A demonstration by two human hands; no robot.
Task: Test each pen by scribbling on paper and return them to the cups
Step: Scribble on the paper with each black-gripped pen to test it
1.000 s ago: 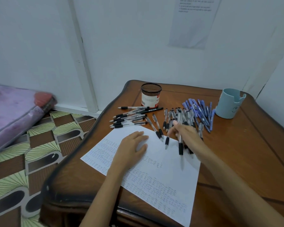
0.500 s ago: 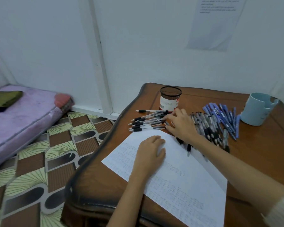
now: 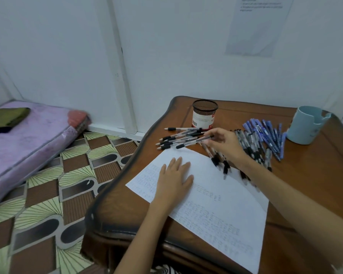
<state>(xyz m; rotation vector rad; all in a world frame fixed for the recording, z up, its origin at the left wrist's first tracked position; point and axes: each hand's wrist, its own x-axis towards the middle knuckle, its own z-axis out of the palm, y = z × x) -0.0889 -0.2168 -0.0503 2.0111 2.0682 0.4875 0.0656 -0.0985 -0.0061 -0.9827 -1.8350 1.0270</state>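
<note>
At frame centre, the left hand (image 3: 174, 177) lies flat, fingers straight, on the scribbled paper (image 3: 222, 210). The right hand (image 3: 225, 144), its arm reaching in from lower right, pinches a black-grip pen (image 3: 192, 141) near the mesh cup (image 3: 205, 114).

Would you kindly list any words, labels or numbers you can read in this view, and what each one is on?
Nothing is legible.
Wall sheet: printed lines at its top, too small to read.
Mesh cup label: barcode and red print, blurred.
Paper: rows of pen scribbles, no readable words.
Blue cup: faint mark, unreadable.
</note>
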